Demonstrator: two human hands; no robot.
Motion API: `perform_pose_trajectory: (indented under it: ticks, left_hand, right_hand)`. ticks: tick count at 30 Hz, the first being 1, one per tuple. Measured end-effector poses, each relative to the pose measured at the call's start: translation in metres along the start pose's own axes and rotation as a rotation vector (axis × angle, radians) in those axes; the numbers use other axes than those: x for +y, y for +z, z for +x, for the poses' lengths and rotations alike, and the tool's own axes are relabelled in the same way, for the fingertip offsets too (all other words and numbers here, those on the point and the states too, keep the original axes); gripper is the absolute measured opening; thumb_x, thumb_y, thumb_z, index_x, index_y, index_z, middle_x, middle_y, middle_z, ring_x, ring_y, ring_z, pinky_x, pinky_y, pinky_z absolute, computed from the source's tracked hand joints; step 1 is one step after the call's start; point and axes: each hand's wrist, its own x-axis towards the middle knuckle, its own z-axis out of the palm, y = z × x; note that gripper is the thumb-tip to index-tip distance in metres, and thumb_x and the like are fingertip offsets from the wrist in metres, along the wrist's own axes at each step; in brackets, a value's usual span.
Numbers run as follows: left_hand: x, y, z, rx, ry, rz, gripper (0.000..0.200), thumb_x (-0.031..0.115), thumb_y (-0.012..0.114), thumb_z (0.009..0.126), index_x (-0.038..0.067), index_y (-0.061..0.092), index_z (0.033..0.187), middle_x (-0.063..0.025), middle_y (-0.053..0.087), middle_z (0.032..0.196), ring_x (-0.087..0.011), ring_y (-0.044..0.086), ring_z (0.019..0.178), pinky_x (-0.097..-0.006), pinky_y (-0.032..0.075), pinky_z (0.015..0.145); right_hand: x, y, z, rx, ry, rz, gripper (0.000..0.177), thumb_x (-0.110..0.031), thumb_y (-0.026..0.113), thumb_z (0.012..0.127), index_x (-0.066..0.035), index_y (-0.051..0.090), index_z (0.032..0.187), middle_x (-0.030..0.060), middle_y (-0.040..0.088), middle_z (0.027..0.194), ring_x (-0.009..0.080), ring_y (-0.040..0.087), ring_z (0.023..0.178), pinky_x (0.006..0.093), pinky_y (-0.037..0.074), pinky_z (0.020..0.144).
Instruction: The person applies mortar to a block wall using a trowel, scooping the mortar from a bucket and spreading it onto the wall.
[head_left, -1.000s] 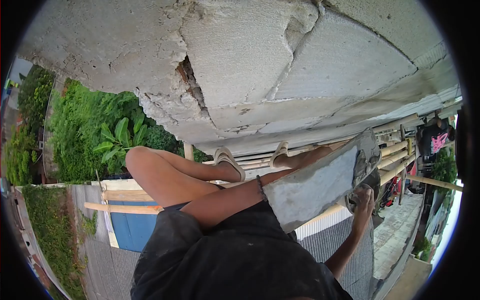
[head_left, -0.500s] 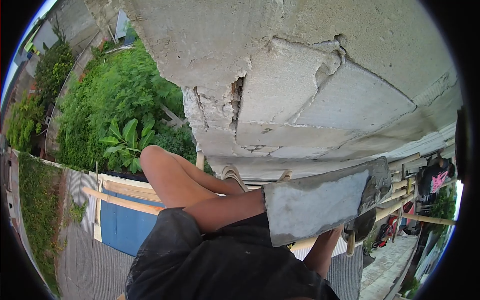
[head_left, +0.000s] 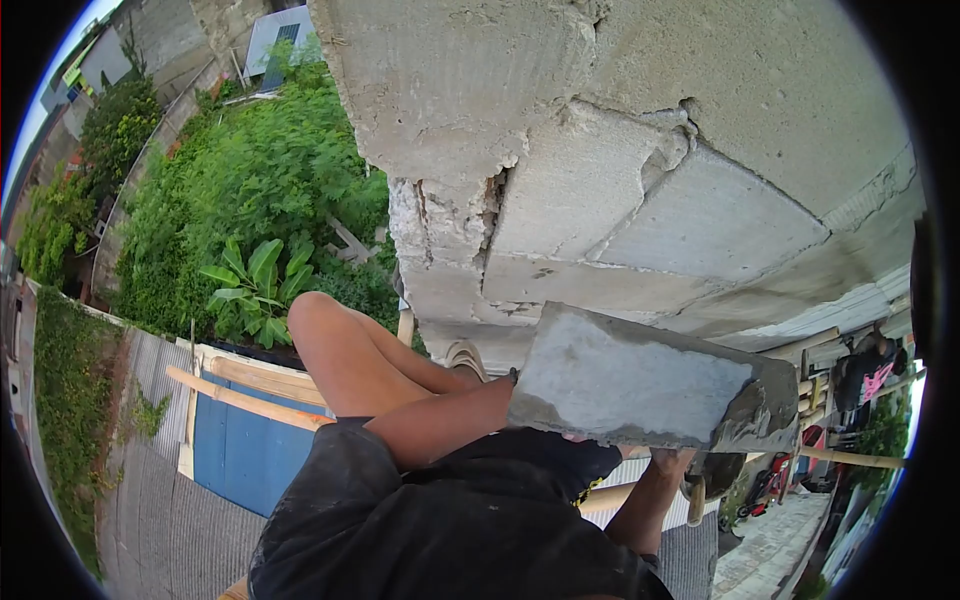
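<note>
A grey concrete block [head_left: 635, 375] is held up in front of my body, its pale face turned toward me and wet mortar smeared over its right end. My left hand is hidden behind the block's left end, where my forearm runs up to it. Under the lower right edge, my right hand [head_left: 672, 460] supports the block, its fingers mostly out of sight. Just right of that hand are a short wooden handle [head_left: 696, 503] and a dark rounded object [head_left: 722, 468]. Beyond the block stands a rough block wall [head_left: 590, 200] with cracked, uneven joints.
My bent leg [head_left: 335, 350] and shoe [head_left: 465, 358] are below, beside the wall. Bamboo poles [head_left: 245, 397] run at left and right. Lower down lie a blue panel [head_left: 240, 445], corrugated roofing [head_left: 190, 530] and green plants [head_left: 260, 190]. A person in dark clothing [head_left: 865, 360] is at far right.
The block has turned clockwise: its left end has risen and its right end dropped. Both arms have moved with it, and the view has shifted slightly.
</note>
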Motion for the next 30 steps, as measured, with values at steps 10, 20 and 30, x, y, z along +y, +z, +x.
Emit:
perform_pose_trajectory:
  ticks: [10,20,30]
  left_hand:
    - [0.030,0.073,-0.097,0.648,-0.398,0.842,0.051,0.041,0.037,0.103,-0.004,0.058,0.116,-0.0120,0.065,0.080,-0.0138,0.061,0.061,-0.0246,0.049,0.051]
    - [0.085,0.187,-0.230,1.540,1.184,1.135,0.033,0.038,0.046,0.101,0.008,0.052,0.090,0.0016,0.046,0.067,-0.0072,0.042,0.057,-0.0209,0.035,0.050]
    - [0.105,0.160,-0.128,1.523,1.221,2.363,0.078,0.062,0.031,0.097,-0.004,0.036,0.137,-0.0191,0.044,0.125,-0.0313,0.047,0.116,-0.0427,0.036,0.104]
  right_hand:
    - [0.103,-0.070,-0.063,0.088,-0.044,-0.216,0.044,-0.008,0.064,0.087,0.003,0.050,0.128,0.0198,0.056,0.125,0.0295,0.055,0.114,0.0394,0.045,0.097]
    - [0.092,-0.111,-0.062,-0.138,0.116,-0.522,0.032,-0.018,0.060,0.091,0.007,0.062,0.111,0.0157,0.066,0.106,0.0266,0.063,0.093,0.0395,0.048,0.086]
    - [0.004,-0.010,-0.011,-0.095,0.082,0.029,0.048,-0.022,0.065,0.085,0.005,0.050,0.121,0.0205,0.064,0.107,0.0395,0.060,0.105,0.0508,0.043,0.095]
